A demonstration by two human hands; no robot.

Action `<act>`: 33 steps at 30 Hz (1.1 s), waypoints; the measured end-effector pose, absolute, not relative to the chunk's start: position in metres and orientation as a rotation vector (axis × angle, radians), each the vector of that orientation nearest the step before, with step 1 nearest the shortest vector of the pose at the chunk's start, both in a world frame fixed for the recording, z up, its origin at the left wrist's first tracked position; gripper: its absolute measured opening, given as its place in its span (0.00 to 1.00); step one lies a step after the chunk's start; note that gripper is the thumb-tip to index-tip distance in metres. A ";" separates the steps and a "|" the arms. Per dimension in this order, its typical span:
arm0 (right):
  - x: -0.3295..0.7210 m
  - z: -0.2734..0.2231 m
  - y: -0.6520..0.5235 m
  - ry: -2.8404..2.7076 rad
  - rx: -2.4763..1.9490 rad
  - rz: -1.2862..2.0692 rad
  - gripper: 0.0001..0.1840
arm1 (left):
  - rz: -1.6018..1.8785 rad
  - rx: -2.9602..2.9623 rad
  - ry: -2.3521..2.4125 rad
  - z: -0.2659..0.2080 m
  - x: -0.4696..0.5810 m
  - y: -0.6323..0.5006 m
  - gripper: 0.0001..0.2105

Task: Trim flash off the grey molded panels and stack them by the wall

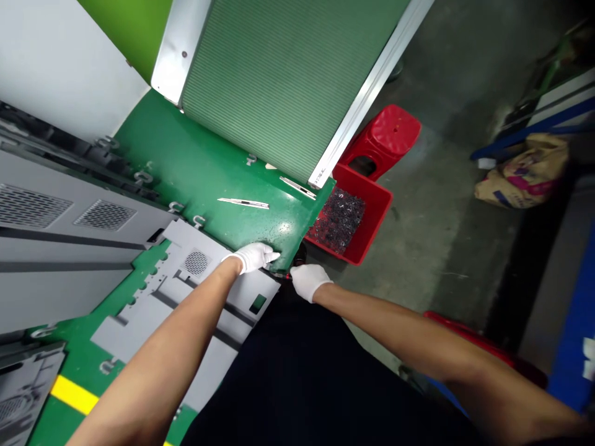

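Observation:
My left hand [255, 256], in a white glove, is over the near edge of the green table beside a grey plastic panel [216, 260]. Its fingers are drawn together, and anything in them is too small to make out. My right hand [309, 282], also gloved, is closed just off the table's corner. From its fingers a small dark tool with a red part [288, 276] points toward my left hand; its kind is unclear. Two slim utility knives lie further in, one knife [244, 203] mid-table and the other knife [298, 188] by the conveyor.
A green ribbed conveyor belt [288, 74] rises beyond the table. Right of the corner, a red bin [377, 214] holds many small dark pieces, with a red stool [395, 130] behind. Large grey panels [60, 272] stand at left. A printed sack [525, 173] sits at right.

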State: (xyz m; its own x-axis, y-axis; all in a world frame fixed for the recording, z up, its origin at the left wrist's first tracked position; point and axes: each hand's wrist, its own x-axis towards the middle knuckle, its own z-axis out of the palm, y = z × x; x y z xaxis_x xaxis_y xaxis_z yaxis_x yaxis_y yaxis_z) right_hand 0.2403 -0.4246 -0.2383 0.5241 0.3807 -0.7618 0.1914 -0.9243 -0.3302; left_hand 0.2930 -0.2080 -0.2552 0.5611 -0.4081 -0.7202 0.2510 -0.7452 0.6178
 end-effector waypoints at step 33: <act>0.285 -0.226 -0.372 -0.434 -2.279 1.307 0.44 | -0.975 2.452 0.296 -0.215 0.311 -0.074 0.31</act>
